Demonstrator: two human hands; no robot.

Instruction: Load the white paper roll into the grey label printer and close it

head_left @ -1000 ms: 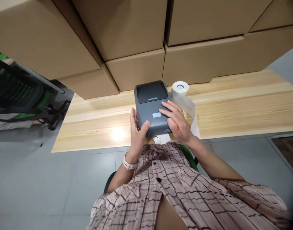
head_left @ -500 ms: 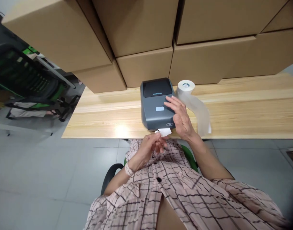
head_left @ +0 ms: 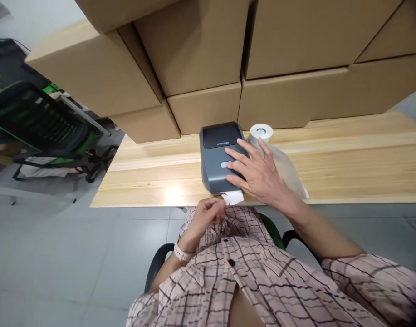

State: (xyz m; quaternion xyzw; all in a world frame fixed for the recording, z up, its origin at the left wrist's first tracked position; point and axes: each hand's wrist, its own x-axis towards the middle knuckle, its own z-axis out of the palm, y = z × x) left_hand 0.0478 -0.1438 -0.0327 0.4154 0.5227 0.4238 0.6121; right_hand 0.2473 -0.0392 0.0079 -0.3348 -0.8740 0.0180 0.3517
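A dark grey label printer (head_left: 212, 170) stands near the table's front edge, and a torn white paper strip (head_left: 233, 197) sticks out of its front. My right hand (head_left: 257, 175) lies with fingers spread over the right part of the printer's top, beside its light button. Just below the printer's front, my left hand (head_left: 209, 217) is closed at the left end of the strip; whether it pinches the paper is hidden. Behind my right hand stands a white label roll (head_left: 261, 132), its loose backing strip (head_left: 289, 172) curving forward to the right and partly covered by my forearm.
Stacked cardboard boxes (head_left: 208, 106) line the back of the wooden table (head_left: 143, 181). At the left are a black and green mesh chair (head_left: 41, 118) and part of another person near it. A chair's armrest (head_left: 158, 263) shows beside my left arm.
My right hand has moved left and spread flatter over the printer top. My left hand has drawn its fingers together. The view has tilted up slightly.
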